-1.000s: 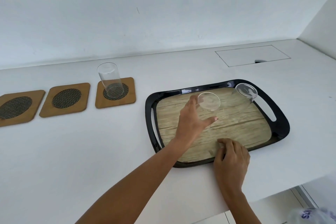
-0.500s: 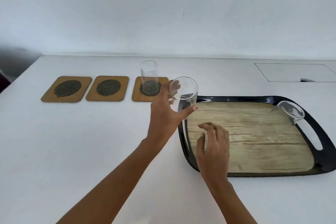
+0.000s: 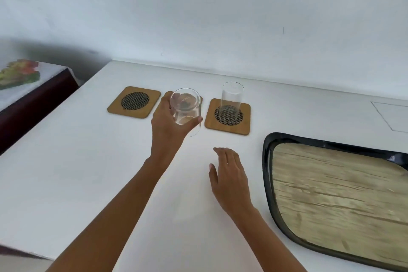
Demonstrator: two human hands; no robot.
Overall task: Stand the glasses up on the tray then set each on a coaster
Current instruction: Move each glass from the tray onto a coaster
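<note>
My left hand grips a clear glass and holds it in the air, tilted, in front of the middle wooden coaster, which it mostly hides. Another clear glass stands upright on the right coaster. The left coaster holds nothing. My right hand hovers flat over the white counter, fingers apart, left of the black tray with a wood-pattern floor. No glass shows on the visible part of the tray.
The white counter meets a white wall at the back. A dark table with a printed cloth stands off the left edge. A rectangular outline is set into the counter at the far right.
My left hand has carried the glass off the tray and leftward to the middle coaster. My right hand has left the tray and now hovers over the counter. The view has swung left.
</note>
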